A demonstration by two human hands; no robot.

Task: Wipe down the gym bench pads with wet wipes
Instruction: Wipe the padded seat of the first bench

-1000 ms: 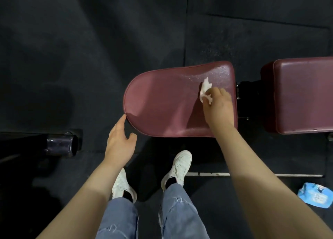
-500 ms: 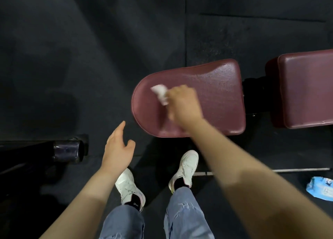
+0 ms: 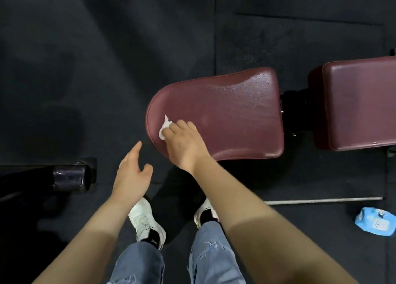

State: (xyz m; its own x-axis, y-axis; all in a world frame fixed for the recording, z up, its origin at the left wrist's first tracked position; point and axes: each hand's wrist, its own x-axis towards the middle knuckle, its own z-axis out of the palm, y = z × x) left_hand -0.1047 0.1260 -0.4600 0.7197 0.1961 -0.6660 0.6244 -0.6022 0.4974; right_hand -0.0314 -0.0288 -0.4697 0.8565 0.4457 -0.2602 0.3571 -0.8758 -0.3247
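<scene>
Maroon vinyl covers the rounded seat pad (image 3: 225,112) of the gym bench, whose surface glistens with a film of small droplets, most plainly toward its far right corner. The right hand (image 3: 184,144) rests on the pad's near left end, fingers curled over a crumpled white wet wipe (image 3: 164,127) and pressing it against the vinyl close to the curved edge; part of the wipe sticks out past the fingertips. The left hand (image 3: 132,172) hangs in the air just left of the pad, apart from it, with fingers straight and relaxed, thumb spread, holding nothing.

Beside the seat pad to the right, across a dark gap with black metal frame parts (image 3: 295,112), lies a second maroon rectangular back pad (image 3: 360,103), cut off by the picture's right edge. Both pads stand over a black rubber-tile floor (image 3: 107,58).

Near the right edge, on the floor, lies a light blue soft pack of wipes (image 3: 375,221), well apart from both hands. A thin grey metal bar (image 3: 321,200) lies flat on the floor between the pack and the bench. At the left, a black tube with a shiny dark end cap (image 3: 68,176) reaches in from the edge. Below the arms show two white sneakers (image 3: 145,219) and the legs of faded blue jeans (image 3: 139,264), standing just in front of the seat pad.
</scene>
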